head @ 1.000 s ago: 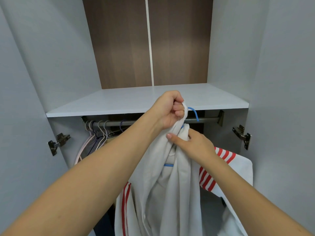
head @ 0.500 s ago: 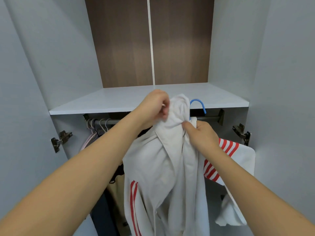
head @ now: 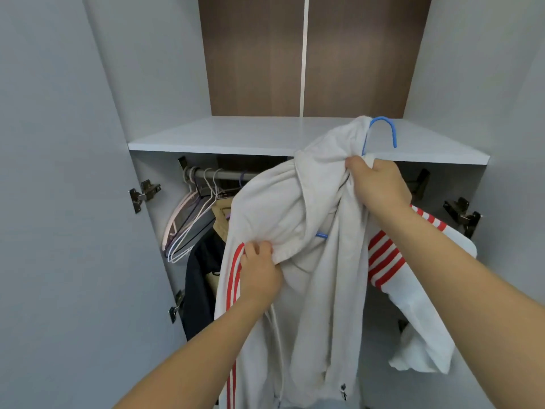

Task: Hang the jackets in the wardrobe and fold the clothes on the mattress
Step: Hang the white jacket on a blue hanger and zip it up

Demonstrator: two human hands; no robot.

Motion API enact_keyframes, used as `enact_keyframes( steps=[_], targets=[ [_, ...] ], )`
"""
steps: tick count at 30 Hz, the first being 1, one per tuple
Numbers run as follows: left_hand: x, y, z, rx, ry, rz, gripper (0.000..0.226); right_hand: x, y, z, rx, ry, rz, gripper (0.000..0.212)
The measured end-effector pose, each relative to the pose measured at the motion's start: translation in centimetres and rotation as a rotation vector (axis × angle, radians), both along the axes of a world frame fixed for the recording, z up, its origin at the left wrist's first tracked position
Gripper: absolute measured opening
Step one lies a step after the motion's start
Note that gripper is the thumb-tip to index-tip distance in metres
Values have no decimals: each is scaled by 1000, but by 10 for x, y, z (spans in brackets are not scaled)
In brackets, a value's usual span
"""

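Head view | left hand (head: 259,270) dropped from collar to grasp jacket (head: 298,219) shoulder | right hand (head: 376,184) grasping hanger (head: 380,132) neck | hanger not yet on rail (head: 224,174)

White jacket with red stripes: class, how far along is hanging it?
Done: the jacket is on the blue hanger. In hand: the right hand grips its collar below the hook; the left hand pinches the shoulder. Left: the hook is above the shelf, not on the rail.

Left hand (head: 259,271) low, grip pinching; right hand (head: 376,183) raised, grip clenched.
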State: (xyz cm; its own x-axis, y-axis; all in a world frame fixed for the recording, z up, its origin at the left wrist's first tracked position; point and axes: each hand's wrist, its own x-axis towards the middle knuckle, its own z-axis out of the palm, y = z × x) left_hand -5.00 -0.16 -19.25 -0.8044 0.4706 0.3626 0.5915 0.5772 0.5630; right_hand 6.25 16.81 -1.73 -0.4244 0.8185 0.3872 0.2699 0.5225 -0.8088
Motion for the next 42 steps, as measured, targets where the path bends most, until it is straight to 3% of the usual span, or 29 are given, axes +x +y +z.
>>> enact_keyframes(
  steps=[3,5,7,9,11,12,18,22,25,29,32,37,40,42],
  targets=[
    [-11,-7,6,376,-280,-18,9,7,7,-2,-32,18,0,46],
    [-25,-18,11,435,-434,-73,10,13,13,-6,-55,21,-9,43],
    [-34,-34,16,346,-522,-188,29,17,18,-8,-64,30,-35,40],
    [-40,-50,17,137,-508,-296,40,19,22,-8,-55,35,-66,41],
    [-46,-58,17,-148,-394,-376,21,19,23,-11,-24,11,-85,43],
    [-50,-59,19,-174,-357,-379,15,18,23,-13,-2,-10,-90,45],
    [-70,-62,76,542,-658,-170,16,24,26,-26,169,-121,-24,56],
    [-87,-62,129,707,-886,-177,19,31,25,-43,264,-200,93,56],
    [-98,-58,156,617,-946,-72,36,36,26,-53,267,-200,182,54],
    [-104,-57,163,473,-882,12,38,46,28,-56,121,-55,286,46],
    [-100,-42,157,442,-947,-13,36,49,23,-56,89,-6,284,45],
    [-76,-15,165,177,-1002,-161,40,27,-4,-67,338,-357,35,54],
    [-69,-15,177,-24,-938,-225,45,18,-11,-73,428,-391,-93,51],
    [-67,-22,183,-59,-859,-207,38,20,-8,-73,473,-407,-167,49]
  ],
)
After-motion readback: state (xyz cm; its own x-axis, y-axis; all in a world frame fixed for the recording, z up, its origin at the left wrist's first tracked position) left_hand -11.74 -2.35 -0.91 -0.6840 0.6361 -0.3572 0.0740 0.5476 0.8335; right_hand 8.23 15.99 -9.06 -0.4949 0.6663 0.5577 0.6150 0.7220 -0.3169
